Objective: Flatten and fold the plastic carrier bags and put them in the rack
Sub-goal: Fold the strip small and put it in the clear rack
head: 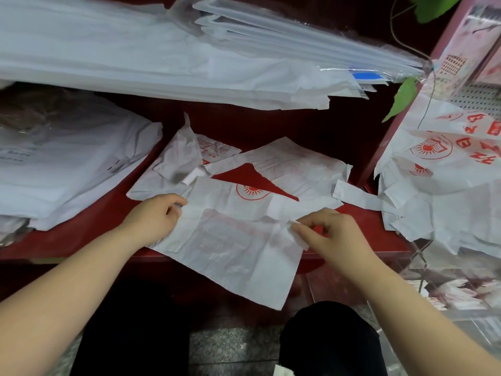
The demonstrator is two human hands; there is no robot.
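Right grip (333,234) pinches crinkled carrier bag (238,253) (thin white plastic).

Green leaves (404,97) hang right; speckled grey floor (230,346) below.

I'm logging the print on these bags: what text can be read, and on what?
Nothing reads clearly.
Hanging bags: large red characters, tilted, illegible.
Front bag: red sun emblem; faint print, unreadable.
Bag behind: small red print, blurred.
Left stack: dark print, blurred.

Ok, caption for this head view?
A person's left hand and right hand pinch the edges of a white carrier bag spread on the red shelf.
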